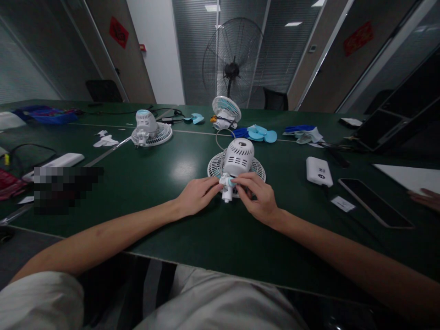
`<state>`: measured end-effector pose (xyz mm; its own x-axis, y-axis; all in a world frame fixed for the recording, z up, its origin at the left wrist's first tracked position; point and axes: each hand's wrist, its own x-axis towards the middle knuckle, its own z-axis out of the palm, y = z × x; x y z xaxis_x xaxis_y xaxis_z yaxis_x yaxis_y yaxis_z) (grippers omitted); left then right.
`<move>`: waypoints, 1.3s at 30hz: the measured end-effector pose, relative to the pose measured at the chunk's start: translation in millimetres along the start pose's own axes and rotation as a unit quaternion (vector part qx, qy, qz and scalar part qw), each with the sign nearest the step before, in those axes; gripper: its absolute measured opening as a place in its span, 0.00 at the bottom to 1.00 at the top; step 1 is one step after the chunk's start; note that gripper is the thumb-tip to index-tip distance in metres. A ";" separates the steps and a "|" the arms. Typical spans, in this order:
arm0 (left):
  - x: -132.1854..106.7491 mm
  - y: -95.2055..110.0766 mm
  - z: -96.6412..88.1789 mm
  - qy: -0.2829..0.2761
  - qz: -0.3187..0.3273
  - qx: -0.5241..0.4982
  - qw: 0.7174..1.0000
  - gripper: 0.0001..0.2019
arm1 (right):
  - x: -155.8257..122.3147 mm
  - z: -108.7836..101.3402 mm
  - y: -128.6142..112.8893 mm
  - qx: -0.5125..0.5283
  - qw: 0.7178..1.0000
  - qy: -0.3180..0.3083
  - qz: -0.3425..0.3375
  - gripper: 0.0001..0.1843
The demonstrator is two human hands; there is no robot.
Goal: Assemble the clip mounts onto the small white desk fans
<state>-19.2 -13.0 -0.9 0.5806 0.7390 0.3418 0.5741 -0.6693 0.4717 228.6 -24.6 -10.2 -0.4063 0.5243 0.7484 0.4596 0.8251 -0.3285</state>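
A small white desk fan (238, 158) lies face down on the dark green table (165, 215), its motor housing up and its round grille flat on the top. Both my hands meet at its white neck joint (226, 189), which juts toward me. My left hand (196, 195) pinches the joint from the left with curled fingers. My right hand (258, 196) grips it from the right, fingertips on a small light-blue part.
Two more small fans (148, 129) (225, 112) lie farther back, with blue blade parts (258, 133) nearby. A white power bank (319, 171), a phone (374, 202) and a white card lie to the right. Another person's fingers (426, 198) rest at far right. A large floor fan (233, 62) stands behind.
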 end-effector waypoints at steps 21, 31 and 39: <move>0.1 -1.7 0.0 -0.002 0.008 0.003 1.000 0.19 | -1.4 2.6 3.1 0.000 1.000 0.009 -0.005 0.18; 0.0 -1.8 0.1 -0.005 0.007 -0.001 1.000 0.19 | -0.2 0.9 1.3 -0.007 1.000 0.012 0.012 0.15; 0.1 -2.1 0.3 -0.008 0.012 0.007 1.000 0.19 | 1.4 0.5 1.5 0.003 1.000 0.000 0.004 0.13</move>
<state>-20.2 -11.5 -2.1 0.6032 0.7218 0.3395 0.5678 -0.6875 0.4527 228.3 -22.6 -10.0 -0.4035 0.5307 0.7454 0.4579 0.8224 -0.3376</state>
